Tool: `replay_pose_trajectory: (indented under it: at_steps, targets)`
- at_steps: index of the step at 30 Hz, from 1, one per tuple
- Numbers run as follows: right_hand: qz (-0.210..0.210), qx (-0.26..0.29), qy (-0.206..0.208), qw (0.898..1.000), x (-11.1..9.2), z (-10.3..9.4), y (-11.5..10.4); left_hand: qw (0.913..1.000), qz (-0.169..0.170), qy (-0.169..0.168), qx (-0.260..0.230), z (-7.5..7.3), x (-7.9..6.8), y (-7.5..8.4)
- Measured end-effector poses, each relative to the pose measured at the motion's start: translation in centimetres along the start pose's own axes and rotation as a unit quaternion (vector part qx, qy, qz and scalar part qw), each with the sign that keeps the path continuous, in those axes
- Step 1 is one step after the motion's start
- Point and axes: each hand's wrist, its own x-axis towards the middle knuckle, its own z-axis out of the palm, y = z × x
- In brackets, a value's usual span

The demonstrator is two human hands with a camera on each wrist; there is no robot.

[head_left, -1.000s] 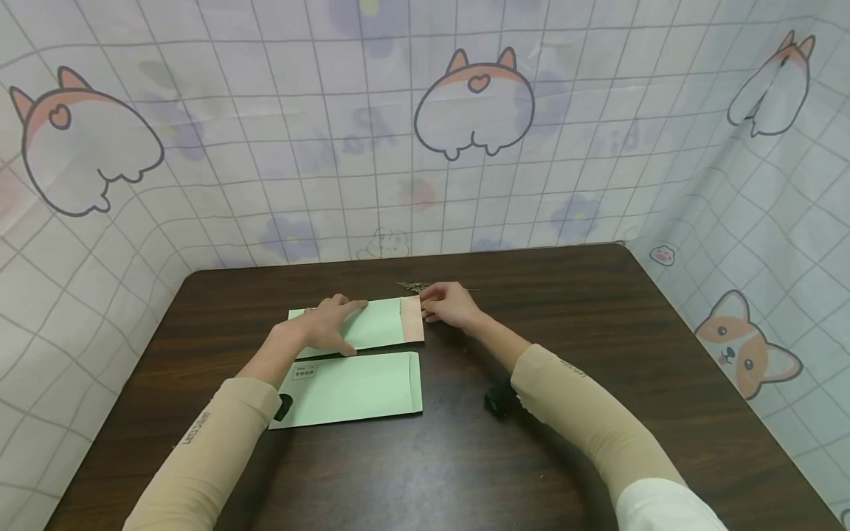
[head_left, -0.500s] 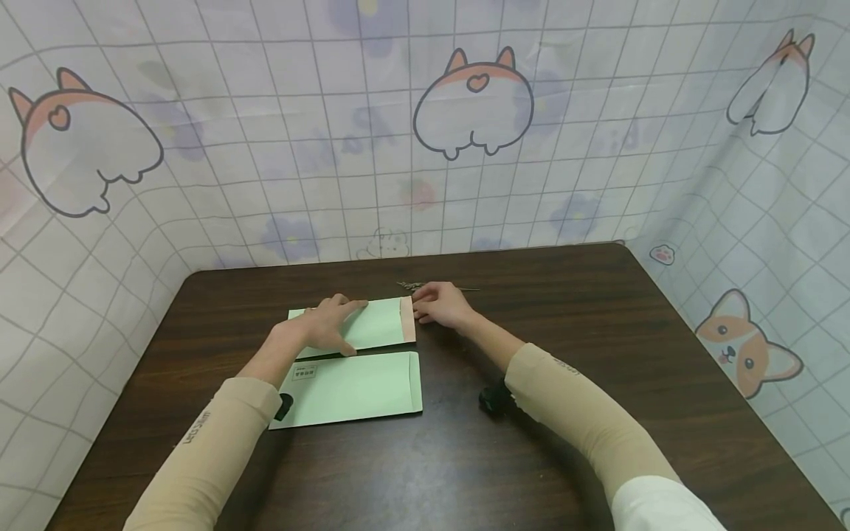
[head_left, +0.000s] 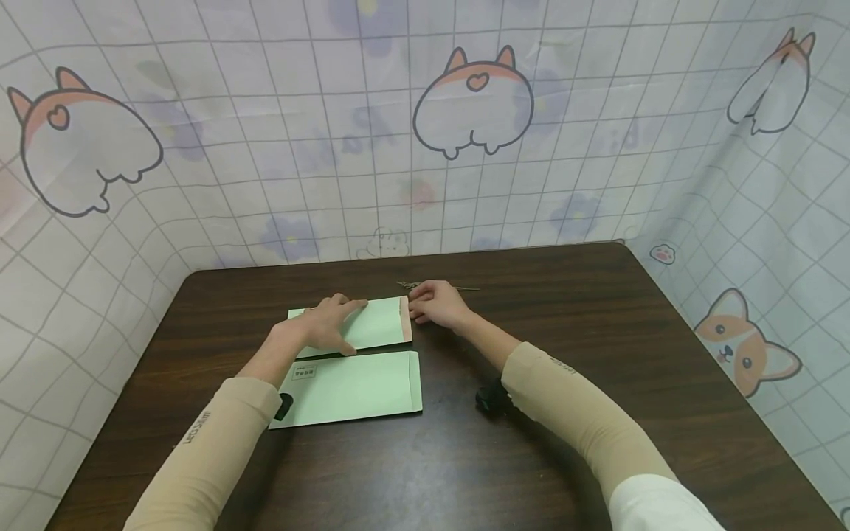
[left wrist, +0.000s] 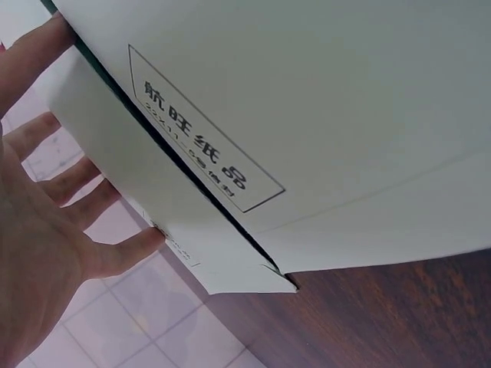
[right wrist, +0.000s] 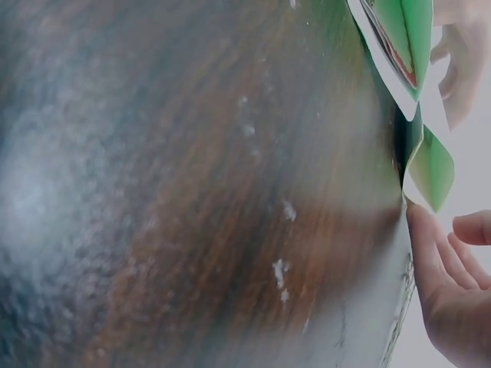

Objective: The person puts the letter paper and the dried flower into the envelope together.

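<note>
Two pale green envelopes lie side by side on the brown table. On the far envelope (head_left: 381,323) my left hand (head_left: 324,324) rests with fingers spread, pressing its left part. A narrow strip of a pinkish card (head_left: 406,318) sticks out of that envelope's right end. My right hand (head_left: 441,304) is at this end, fingertips against the card's edge; the right wrist view has the thumb apart from the fingers. The near envelope (head_left: 352,391) lies untouched, its printed box (left wrist: 203,142) large in the left wrist view. The card's other part is hidden inside the envelope.
A thin dried sprig (head_left: 468,288) lies behind my right hand, partly covered by it. Small black devices (head_left: 490,399) sit at both wrists. The table (head_left: 564,295) meets a wall sheet (head_left: 332,184) with a grid and dog prints at its far edge.
My right hand has moved a little left along with the card, whose visible strip has narrowed as it slides into the far envelope. My left hand and the near envelope have stayed in place.
</note>
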Motion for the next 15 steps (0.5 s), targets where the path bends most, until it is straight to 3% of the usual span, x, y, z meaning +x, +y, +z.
replay_pose_trajectory:
  at_steps: [15]
  targets:
    - [0.001,0.009,-0.013,1.0,0.1,0.56,-0.44,1.0,-0.002,-0.003,0.002,0.03,0.1,-0.1]
